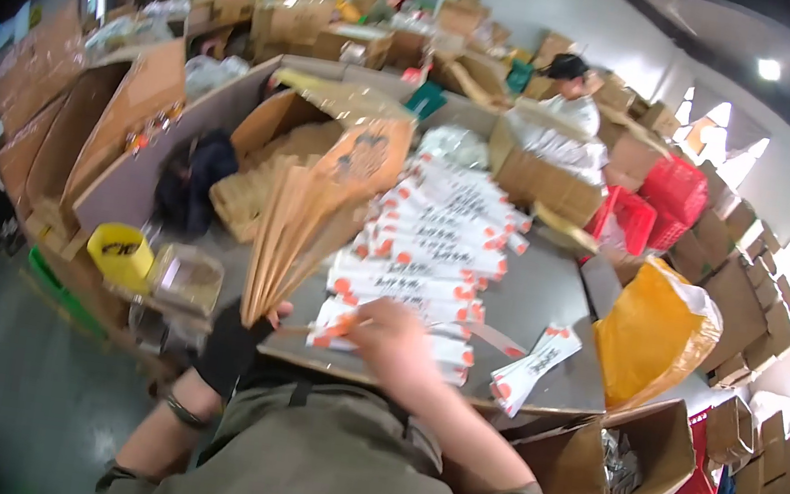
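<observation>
My left hand point(235, 351), in a black covering with the fingertips bare, grips a bundle of long tan flat strips point(284, 231) that fan out upward. My right hand point(393, 344) is bare, with thumb and fingers pinched together over the near end of the white sleeves point(441, 243). What it pinches is partly hidden. Between the two hands shows a thin tan strip point(302, 330). The sleeves have orange ends and dark print and lie overlapping in a long row on the grey table point(534, 297). A smaller stack of sleeves point(536, 366) lies to the right.
An open carton point(367, 157) with brown contents stands behind the bundle. At left are a yellow container point(121, 254) and a clear box point(187, 276). An orange-yellow bag point(655, 334) and an open carton point(591, 467) stand at right. A person point(572, 100) is across the table.
</observation>
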